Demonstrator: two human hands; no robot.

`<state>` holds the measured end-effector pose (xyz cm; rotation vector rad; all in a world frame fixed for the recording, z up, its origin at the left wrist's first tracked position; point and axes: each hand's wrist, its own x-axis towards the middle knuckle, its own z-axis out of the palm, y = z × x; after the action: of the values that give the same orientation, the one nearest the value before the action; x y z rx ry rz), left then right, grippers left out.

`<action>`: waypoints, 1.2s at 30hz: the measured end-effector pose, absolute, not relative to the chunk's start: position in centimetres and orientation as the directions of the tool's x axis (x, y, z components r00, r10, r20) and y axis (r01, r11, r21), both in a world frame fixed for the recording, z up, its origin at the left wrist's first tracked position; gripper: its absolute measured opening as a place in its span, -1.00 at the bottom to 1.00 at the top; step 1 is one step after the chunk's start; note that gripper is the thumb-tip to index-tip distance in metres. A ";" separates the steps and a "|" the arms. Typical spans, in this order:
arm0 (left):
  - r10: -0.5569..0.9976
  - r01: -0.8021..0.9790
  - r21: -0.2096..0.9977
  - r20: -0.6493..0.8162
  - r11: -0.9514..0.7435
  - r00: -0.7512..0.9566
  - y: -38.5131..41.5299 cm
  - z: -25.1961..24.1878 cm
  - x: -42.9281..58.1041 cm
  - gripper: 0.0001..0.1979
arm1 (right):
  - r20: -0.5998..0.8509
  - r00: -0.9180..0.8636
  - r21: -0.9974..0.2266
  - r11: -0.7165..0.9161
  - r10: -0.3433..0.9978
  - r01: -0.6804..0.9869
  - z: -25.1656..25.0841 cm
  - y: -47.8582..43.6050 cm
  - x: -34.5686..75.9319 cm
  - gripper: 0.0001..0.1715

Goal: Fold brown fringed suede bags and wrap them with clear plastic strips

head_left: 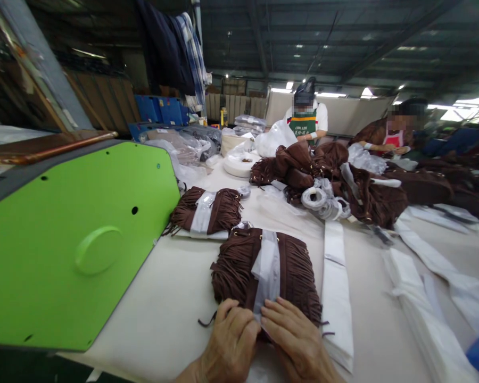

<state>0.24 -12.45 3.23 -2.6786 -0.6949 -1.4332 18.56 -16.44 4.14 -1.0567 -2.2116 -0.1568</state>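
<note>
A dark brown fringed bag [295,266] lies on the pale table in front of me, with a translucent wrapping strip [269,260] around its middle. My left hand [232,340] is closed on the bag's near edge, left of the strip, its fingers bent. Close beside it, my right hand [293,338] grips the same edge with its fingers laid together over the strip's near end. Both thumbs are mostly hidden. Just beyond, on the left, lies a second fringed bag [225,210] with a similar strip [203,213] around it.
A green machine panel [127,175] borders the left side. Stacks of folded white strips [337,298] lie to the right. Farther back are a white roll [239,166], a pile of brown bags [299,165] and several clear-wrapped packages [183,141]. Two co-workers [313,125] are across the table.
</note>
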 end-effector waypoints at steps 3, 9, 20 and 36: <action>0.358 0.445 0.137 0.811 -0.885 0.463 -12.3 3.1 0.1 -0.79 | 0.577 -0.494 -0.163 0.684 0.651 0.711 4.4 -16.6 18.7 -0.60; 0.322 0.354 0.130 0.760 -0.926 0.564 -11.8 4.1 0.0 -0.62 | 0.604 -0.498 -0.156 0.705 0.622 0.692 4.8 -17.0 18.5 -0.61; 0.305 0.348 0.099 0.734 -0.932 0.607 -11.9 4.9 -0.1 -0.61 | 0.669 -0.498 -0.087 0.724 0.551 0.685 3.9 -17.7 18.0 -0.61; 0.296 0.303 0.117 0.694 -0.946 0.656 -11.4 5.0 -0.5 -0.66 | 0.645 -0.555 0.051 0.696 0.525 0.716 4.5 -18.3 17.6 -0.63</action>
<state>-0.46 -11.43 5.01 -2.8499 -0.5155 -1.1926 17.57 -18.32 4.45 -0.9456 -2.2956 -0.4118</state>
